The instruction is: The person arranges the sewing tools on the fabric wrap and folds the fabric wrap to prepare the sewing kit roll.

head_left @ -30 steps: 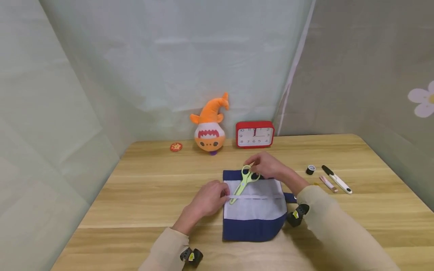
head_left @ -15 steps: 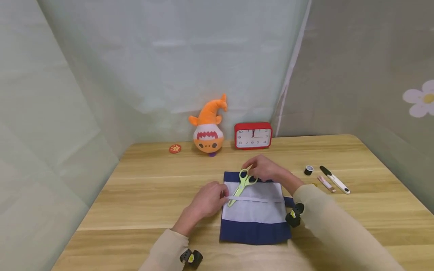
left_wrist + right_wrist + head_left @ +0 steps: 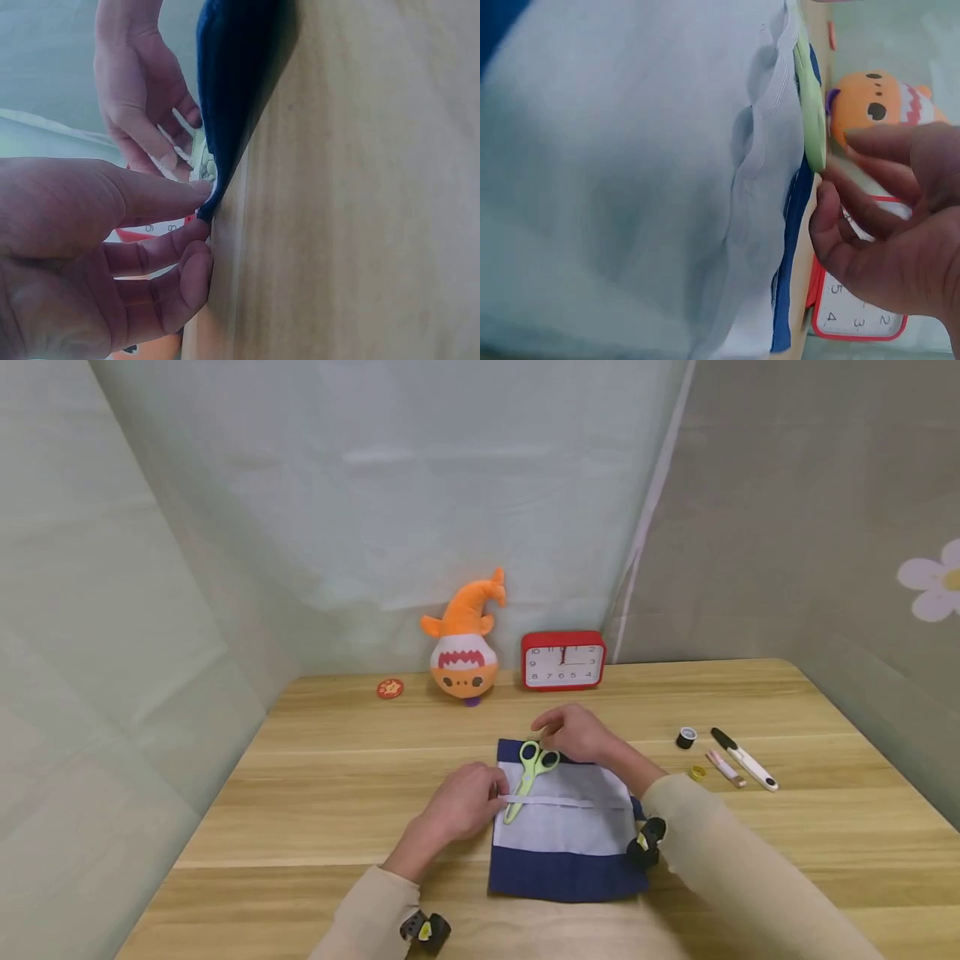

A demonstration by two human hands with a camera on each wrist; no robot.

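Note:
Light-green scissors (image 3: 528,774) lie on a navy-and-white cloth organizer (image 3: 566,831), blades tucked under its white elastic band (image 3: 570,802), handles toward the far edge. My left hand (image 3: 465,800) pinches the organizer's left edge beside the band; the left wrist view shows the thumb (image 3: 165,196) and a finger on the navy cloth (image 3: 232,82). Beside the scissors' handles hovers my right hand (image 3: 579,733), fingers loosely bent. In the right wrist view, its fingertips are close to the green handle (image 3: 814,142) without gripping it; whether they touch is unclear.
On the wooden table's right lie a black thread spool (image 3: 686,738), a small yellow ring-like item (image 3: 697,772), a pinkish bundle (image 3: 725,768) and a black-and-white tool (image 3: 745,759). Behind stand an orange plush (image 3: 463,643), a red clock (image 3: 563,662) and a red disc (image 3: 390,688).
The scissors have slid down and left, their blades further beneath the band. My right hand has loosened from the handles. The left hand stays at the organizer's edge.

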